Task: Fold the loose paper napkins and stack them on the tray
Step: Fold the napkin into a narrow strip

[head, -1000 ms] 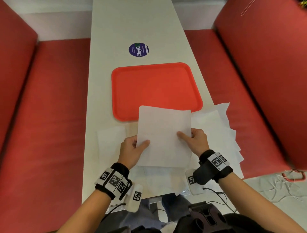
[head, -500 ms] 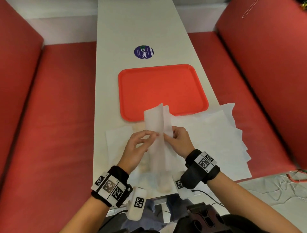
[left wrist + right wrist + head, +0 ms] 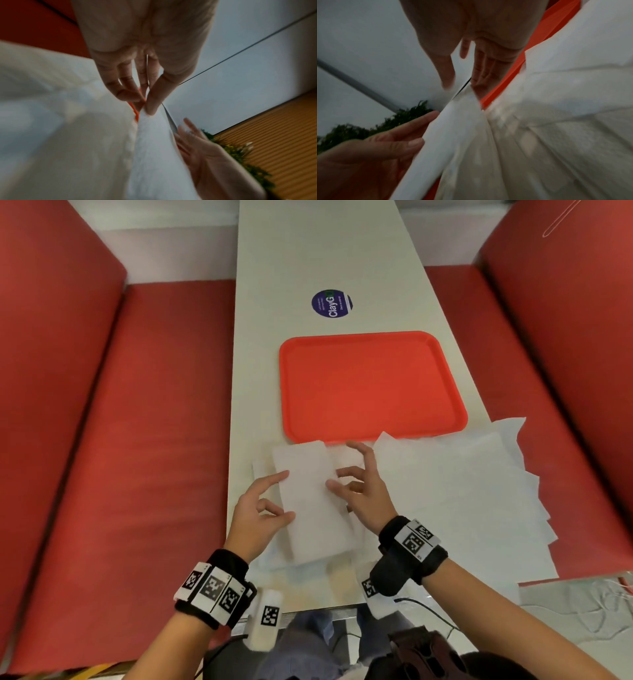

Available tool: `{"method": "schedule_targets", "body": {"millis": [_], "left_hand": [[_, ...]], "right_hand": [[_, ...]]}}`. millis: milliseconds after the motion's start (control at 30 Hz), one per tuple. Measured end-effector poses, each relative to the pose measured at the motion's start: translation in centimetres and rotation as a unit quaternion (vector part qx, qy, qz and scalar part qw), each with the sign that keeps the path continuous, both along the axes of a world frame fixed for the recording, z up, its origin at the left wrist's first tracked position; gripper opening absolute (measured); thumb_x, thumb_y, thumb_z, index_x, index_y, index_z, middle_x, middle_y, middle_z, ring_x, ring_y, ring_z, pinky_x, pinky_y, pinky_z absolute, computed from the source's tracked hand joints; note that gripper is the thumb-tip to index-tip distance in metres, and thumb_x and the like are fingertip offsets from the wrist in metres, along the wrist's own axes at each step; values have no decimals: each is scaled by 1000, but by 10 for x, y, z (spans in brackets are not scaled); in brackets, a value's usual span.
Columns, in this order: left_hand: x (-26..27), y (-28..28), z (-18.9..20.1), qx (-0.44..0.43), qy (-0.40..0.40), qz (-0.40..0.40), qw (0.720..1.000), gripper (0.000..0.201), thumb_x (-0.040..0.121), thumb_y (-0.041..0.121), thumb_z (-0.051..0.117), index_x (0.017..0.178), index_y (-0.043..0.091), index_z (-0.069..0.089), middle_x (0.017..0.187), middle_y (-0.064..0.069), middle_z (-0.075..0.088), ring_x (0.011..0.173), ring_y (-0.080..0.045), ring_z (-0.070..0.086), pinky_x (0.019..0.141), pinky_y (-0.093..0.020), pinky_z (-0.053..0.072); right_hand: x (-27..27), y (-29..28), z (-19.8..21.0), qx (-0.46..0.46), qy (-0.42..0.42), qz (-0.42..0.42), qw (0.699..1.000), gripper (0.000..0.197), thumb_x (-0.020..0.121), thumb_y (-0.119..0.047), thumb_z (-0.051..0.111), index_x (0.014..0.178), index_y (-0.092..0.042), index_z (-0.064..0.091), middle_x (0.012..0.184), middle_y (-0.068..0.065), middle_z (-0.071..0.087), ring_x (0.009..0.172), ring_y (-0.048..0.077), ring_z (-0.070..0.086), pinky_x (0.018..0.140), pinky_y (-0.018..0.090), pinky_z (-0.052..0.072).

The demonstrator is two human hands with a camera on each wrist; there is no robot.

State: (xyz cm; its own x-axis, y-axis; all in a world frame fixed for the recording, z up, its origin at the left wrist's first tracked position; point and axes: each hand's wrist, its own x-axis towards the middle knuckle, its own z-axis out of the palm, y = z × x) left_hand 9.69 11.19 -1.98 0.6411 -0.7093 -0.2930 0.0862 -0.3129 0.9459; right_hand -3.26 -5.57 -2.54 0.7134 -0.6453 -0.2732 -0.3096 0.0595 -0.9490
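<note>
A white folded napkin point(image 3: 308, 508) lies as a narrow strip on the table just in front of the empty orange tray point(image 3: 370, 385). My left hand point(image 3: 288, 494) pinches its left edge between thumb and fingers; the left wrist view shows the fingertips point(image 3: 150, 108) closing on the paper point(image 3: 154, 148). My right hand point(image 3: 346, 474) hovers at the strip's right edge with fingers spread, some tips touching it. In the right wrist view its thumb and fingers point(image 3: 447, 78) stand apart above the napkin point(image 3: 447, 135). A pile of loose napkins point(image 3: 462, 501) spreads to the right.
Another flat napkin point(image 3: 262, 470) lies under the strip. A round blue sticker point(image 3: 331, 303) sits beyond the tray. Red bench seats point(image 3: 137, 440) flank the narrow white table point(image 3: 325, 251). The loose pile overhangs the table's right edge.
The open sheet held up by both hands was folded in half lengthwise, then laid down as a narrow strip. My right hand has let go and spread its fingers.
</note>
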Motion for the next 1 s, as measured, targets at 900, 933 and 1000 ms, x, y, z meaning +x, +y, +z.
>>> {"method": "schedule_targets", "body": {"millis": [900, 933, 1000], "left_hand": [[-12, -60, -6, 347, -363, -140, 853, 49, 84, 33, 67, 129, 23, 49, 130, -5, 36, 116, -26, 45, 92, -39, 42], [-19, -69, -4, 339, -362, -148, 856, 47, 85, 34, 65, 128, 22, 49, 129, -4, 39, 115, -24, 46, 92, -39, 42], [-34, -89, -4, 319, -344, -174, 866, 43, 87, 33, 62, 126, 20, 51, 124, -2, 48, 112, -22, 51, 90, -38, 45]], "right_hand": [[-27, -31, -25, -185, 218, 139, 948, 48, 82, -20, 72, 127, -23, 54, 116, 2, 44, 78, 22, 60, 84, 36, 52], [-38, -42, -23, -187, 226, 126, 948, 46, 81, -20, 72, 125, -22, 55, 114, 2, 44, 77, 22, 60, 83, 36, 52], [-62, -64, -20, -195, 243, 95, 945, 43, 81, -20, 73, 121, -22, 57, 112, 1, 45, 75, 20, 60, 79, 31, 51]]}}
